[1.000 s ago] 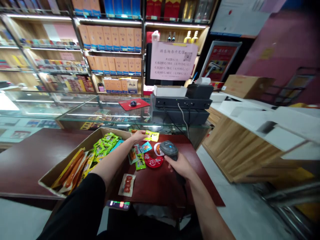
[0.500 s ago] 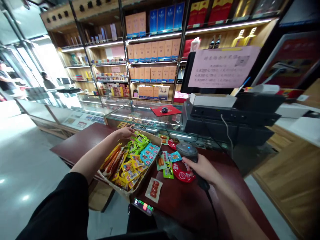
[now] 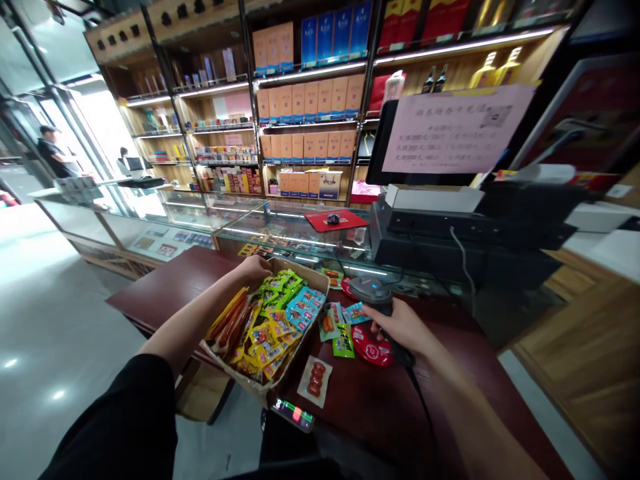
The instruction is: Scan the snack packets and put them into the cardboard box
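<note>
My right hand (image 3: 400,325) is wrapped round the handle of a dark barcode scanner (image 3: 370,291), its cable trailing down over the table. Beneath it lies a round red packet (image 3: 373,345). My left hand (image 3: 256,268) is curled on the far left rim of a cardboard box (image 3: 235,377), fingers partly hidden. Inside are green packets (image 3: 285,285), blue packets (image 3: 305,307), yellow packets (image 3: 267,340) and long sausage packs (image 3: 233,323). Between box and scanner lie a green packet (image 3: 343,341), a blue packet (image 3: 355,312), and a sausage pack (image 3: 329,323). Nearer me is another sausage pack (image 3: 315,381).
A lit phone (image 3: 294,414) lies at the near edge of the dark red table (image 3: 173,280). Beyond is a glass counter (image 3: 280,223) with a mouse (image 3: 333,219) on a red mat. A monitor with a paper sheet (image 3: 450,130) stands right. Another person (image 3: 55,153) is far left.
My left hand's fingers have drawn back from the green packets and curled at the box rim. The scanner stays in my right hand over the red packet. The view has shifted slightly.
</note>
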Demonstrator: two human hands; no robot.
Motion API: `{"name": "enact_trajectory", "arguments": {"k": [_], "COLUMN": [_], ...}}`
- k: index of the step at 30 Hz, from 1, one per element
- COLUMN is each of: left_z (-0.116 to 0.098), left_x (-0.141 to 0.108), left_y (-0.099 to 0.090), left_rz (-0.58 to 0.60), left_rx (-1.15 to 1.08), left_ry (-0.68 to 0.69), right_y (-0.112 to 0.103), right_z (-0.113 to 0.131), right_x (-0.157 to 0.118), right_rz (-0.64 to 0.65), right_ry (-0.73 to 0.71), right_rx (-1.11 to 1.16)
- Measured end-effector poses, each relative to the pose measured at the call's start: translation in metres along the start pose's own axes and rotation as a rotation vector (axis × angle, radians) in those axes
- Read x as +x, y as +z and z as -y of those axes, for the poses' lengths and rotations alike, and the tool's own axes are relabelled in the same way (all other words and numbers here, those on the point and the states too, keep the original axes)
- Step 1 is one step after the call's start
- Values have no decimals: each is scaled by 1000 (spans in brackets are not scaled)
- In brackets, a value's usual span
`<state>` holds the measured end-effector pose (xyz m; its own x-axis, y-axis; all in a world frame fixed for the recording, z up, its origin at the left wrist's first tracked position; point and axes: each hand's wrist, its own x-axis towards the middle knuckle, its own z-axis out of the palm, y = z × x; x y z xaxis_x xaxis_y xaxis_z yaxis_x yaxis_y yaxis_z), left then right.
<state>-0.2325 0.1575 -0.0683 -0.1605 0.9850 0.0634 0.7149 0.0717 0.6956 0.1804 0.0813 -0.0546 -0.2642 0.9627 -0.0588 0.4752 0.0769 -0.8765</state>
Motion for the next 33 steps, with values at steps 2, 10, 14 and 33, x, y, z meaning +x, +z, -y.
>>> {"name": "enact_trajectory", "arguments": {"k": [2,10,14,33], "left_z": [-11,-95,-147,-153], "left_x": [3,14,7,-48], "left_y": [9,98,145,236], "left_rz": [101,337,374,277], "left_rx": [17,-116,-7,634], "left_ry": [18,152,311,460], "right_y": [-7,-44,-60,-58], "right_z": [-2,-15,-34,-67], "right_x": [-4,-38,-58,-89], "right_rz": [-14,-117,-200,-281], "right_ry": [-16,12,61,231], "right_rx": [31,41,25,198]}}
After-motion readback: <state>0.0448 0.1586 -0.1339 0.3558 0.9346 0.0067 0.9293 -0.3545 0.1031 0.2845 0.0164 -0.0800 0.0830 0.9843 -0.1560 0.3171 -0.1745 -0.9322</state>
